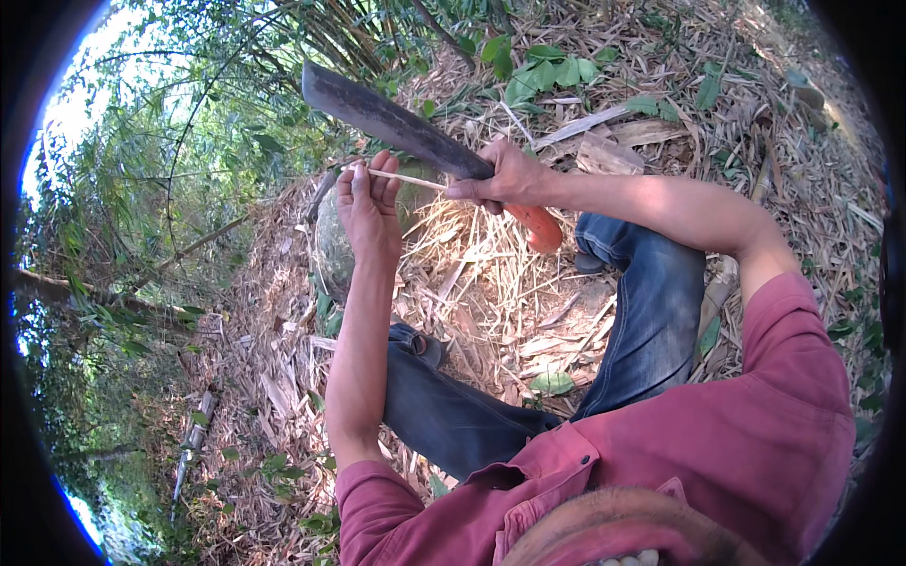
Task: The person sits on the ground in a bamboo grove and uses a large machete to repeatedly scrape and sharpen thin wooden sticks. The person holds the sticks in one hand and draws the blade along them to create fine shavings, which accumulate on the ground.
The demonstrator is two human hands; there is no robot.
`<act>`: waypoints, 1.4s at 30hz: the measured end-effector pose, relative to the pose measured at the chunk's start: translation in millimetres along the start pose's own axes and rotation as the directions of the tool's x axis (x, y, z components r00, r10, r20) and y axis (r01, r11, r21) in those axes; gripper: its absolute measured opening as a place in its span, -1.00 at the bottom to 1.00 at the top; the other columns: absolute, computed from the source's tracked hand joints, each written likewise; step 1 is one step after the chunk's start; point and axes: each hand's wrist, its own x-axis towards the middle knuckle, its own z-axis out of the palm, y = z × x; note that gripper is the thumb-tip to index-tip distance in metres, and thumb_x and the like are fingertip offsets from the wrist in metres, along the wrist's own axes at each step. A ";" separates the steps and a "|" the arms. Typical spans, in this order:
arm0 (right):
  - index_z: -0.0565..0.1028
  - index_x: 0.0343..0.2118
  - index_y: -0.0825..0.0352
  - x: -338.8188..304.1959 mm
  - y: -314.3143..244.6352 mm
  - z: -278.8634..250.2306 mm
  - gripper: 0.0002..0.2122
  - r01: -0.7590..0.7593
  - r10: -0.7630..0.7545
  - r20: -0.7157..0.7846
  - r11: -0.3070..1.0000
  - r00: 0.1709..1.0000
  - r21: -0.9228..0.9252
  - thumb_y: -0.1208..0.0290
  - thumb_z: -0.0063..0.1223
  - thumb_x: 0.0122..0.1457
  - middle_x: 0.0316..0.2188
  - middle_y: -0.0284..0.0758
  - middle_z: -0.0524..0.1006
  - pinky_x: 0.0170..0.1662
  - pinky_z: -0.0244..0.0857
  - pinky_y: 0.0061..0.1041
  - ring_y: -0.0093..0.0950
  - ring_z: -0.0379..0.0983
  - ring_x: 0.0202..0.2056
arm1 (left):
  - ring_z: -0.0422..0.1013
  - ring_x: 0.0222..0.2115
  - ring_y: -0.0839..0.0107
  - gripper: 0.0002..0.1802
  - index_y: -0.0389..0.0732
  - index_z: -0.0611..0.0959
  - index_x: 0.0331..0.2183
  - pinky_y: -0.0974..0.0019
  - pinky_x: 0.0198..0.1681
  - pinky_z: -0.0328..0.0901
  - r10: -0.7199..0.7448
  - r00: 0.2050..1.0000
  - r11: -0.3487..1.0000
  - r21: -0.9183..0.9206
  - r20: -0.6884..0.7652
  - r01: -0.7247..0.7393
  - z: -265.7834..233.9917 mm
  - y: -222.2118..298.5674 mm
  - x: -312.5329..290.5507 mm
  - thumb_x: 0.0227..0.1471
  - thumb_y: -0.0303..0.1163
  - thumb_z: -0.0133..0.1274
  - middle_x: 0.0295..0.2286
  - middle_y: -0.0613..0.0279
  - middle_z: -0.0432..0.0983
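My right hand [508, 177] is closed round the machete [401, 124] near where its dark blade meets the orange handle. The wide blade points up and to the left, and the handle's end sticks out below my fist. Between my two hands runs a thin pale strip [411, 178], which looks like split bamboo or wood. The fingers of my left hand [371, 212] pinch its left end. Its other end reaches the thumb of my right hand, just under the blade; whether that thumb grips it I cannot tell.
Beneath my hands lies a heap of pale shavings and strips [500, 250], between my legs in jeans [651, 302]. A large grey-green rock [330, 250] stands beside my left forearm. Dry leaves and split wood [609, 156] cover the ground; leafy stalks [217, 123] grow at the left.
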 end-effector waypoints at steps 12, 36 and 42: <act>0.52 -0.48 0.36 1.7 1.6 9.0 -0.74 0.051 -0.055 -0.085 0.998 0.995 -0.047 0.24 0.24 0.00 -0.73 -0.47 0.39 -0.63 0.22 -0.66 -0.70 0.32 -0.69 | 0.46 -0.25 0.44 -0.63 -0.19 0.38 -0.05 0.44 -0.26 0.42 -0.159 0.985 0.949 0.284 0.065 0.134 19.8 -10.6 -35.7 0.17 -0.20 -0.12 -0.23 0.11 0.50; 0.50 -0.25 0.38 13.2 3.9 -17.1 -0.65 0.099 -0.102 -0.081 0.994 0.992 -0.036 0.12 -0.02 0.18 -0.70 -0.48 0.38 -0.67 0.20 -0.68 -0.70 0.31 -0.73 | 0.02 -0.76 0.72 -0.74 -0.22 0.49 -0.16 0.61 -0.75 -0.10 -0.301 0.953 0.894 0.359 0.042 0.267 4.0 -16.5 -33.7 0.18 -0.37 -0.23 -0.66 0.45 0.25; 0.42 -0.38 0.37 9.0 2.2 -23.6 -0.65 0.059 -0.066 -0.069 0.993 0.995 -0.103 0.10 -0.03 0.17 -0.68 -0.44 0.42 -0.63 0.32 -0.65 -0.66 0.38 -0.71 | -0.03 -0.76 0.74 -0.76 -0.23 0.50 -0.22 0.60 -0.75 -0.11 -0.406 0.909 0.830 0.452 0.089 0.327 6.5 -19.1 -38.7 0.19 -0.34 -0.21 -0.70 0.53 0.08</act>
